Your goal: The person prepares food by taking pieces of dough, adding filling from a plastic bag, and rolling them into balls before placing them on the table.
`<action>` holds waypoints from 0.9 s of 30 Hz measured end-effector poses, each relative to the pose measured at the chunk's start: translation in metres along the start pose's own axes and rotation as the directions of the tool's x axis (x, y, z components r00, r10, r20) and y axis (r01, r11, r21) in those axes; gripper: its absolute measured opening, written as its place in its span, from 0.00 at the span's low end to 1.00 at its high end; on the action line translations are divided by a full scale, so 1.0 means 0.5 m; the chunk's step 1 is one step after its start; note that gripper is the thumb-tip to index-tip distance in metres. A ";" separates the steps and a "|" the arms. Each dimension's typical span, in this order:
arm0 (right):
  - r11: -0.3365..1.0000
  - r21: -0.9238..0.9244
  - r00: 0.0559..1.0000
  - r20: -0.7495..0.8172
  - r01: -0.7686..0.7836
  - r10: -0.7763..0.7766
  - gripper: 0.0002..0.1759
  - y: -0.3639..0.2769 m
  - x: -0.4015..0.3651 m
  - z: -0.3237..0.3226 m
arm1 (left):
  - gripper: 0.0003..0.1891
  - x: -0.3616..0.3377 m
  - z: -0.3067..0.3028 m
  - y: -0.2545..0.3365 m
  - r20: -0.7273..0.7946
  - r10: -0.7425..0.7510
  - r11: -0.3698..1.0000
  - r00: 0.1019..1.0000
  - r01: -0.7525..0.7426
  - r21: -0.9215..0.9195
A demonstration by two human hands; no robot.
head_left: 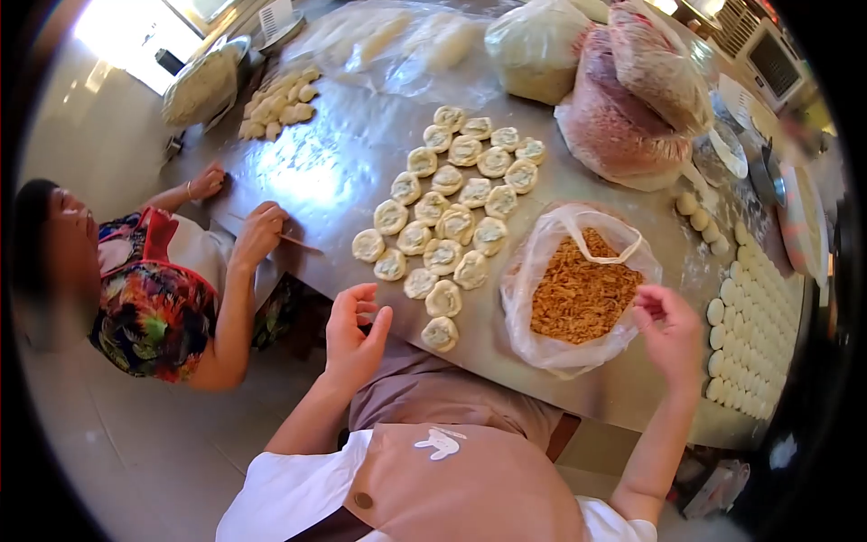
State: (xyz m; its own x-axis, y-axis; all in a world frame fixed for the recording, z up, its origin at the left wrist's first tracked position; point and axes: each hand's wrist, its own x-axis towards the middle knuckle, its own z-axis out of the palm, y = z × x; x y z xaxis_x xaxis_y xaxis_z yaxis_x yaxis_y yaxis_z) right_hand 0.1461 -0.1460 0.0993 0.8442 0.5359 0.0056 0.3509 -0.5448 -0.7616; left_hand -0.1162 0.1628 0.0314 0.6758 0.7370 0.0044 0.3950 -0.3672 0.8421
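Observation:
My left hand (354,327) hovers palm-up with fingers spread, holding nothing, just left of the nearest filled dough piece (440,333). My right hand (670,330) hangs beside the open plastic bag of brown shredded filling (580,291), fingertips pinched together; whether they hold anything I cannot tell. Several folded dough pieces (452,208) lie in rows on the steel table (325,172) between my hands and beyond.
Another person sits at the left, one hand (259,231) holding a thin stick on the table. Small dough balls (750,316) line the right edge. Large filled bags (623,99) and plastic-covered dough (406,45) stand at the far side, with more pieces (280,99) far left.

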 end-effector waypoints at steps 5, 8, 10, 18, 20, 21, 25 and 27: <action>0.960 -0.251 0.948 0.316 0.125 -0.041 0.23 -0.042 0.014 0.067 | 0.20 -0.045 0.010 -0.038 0.247 -0.076 0.975 0.966 0.021 0.221; 0.874 -0.403 0.954 0.233 0.273 -0.191 0.28 -0.030 0.026 0.125 | 0.23 -0.052 0.044 -0.020 0.302 0.041 0.973 0.952 -0.107 0.204; 0.883 -0.395 0.963 0.192 0.255 -0.192 0.30 -0.051 0.032 0.162 | 0.21 -0.042 0.060 -0.011 0.340 0.026 0.967 0.940 -0.109 0.228; 0.879 -0.451 0.948 0.317 0.157 -0.006 0.26 -0.036 0.026 0.139 | 0.16 -0.022 0.073 0.024 0.585 -0.164 0.984 0.794 0.088 0.156; 0.889 -0.436 0.952 0.305 0.142 -0.002 0.24 -0.033 0.025 0.132 | 0.14 -0.027 0.084 0.017 0.679 -0.126 0.828 0.724 0.454 -0.330; 0.895 -0.432 0.941 0.336 0.109 0.047 0.23 -0.044 0.026 0.134 | 0.14 -0.031 0.090 0.015 0.714 -0.086 0.613 0.695 0.601 -0.512; 0.912 -0.397 0.920 0.387 0.100 0.068 0.20 -0.056 0.031 0.148 | 0.24 0.020 0.083 0.110 0.849 0.141 0.289 0.509 0.799 -0.527; 0.908 -0.403 0.922 0.385 0.120 0.049 0.18 -0.034 0.039 0.146 | 0.21 0.034 0.111 0.159 0.854 0.135 0.194 0.503 0.831 -0.521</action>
State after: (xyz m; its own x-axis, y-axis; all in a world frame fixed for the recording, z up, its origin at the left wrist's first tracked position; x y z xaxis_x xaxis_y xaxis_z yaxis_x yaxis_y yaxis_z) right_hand 0.1269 -0.0792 0.0648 0.6393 0.7154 -0.2821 0.5825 -0.6900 -0.4296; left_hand -0.0388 0.1146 0.0687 0.9246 -0.1634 -0.3441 0.3146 0.8369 0.4479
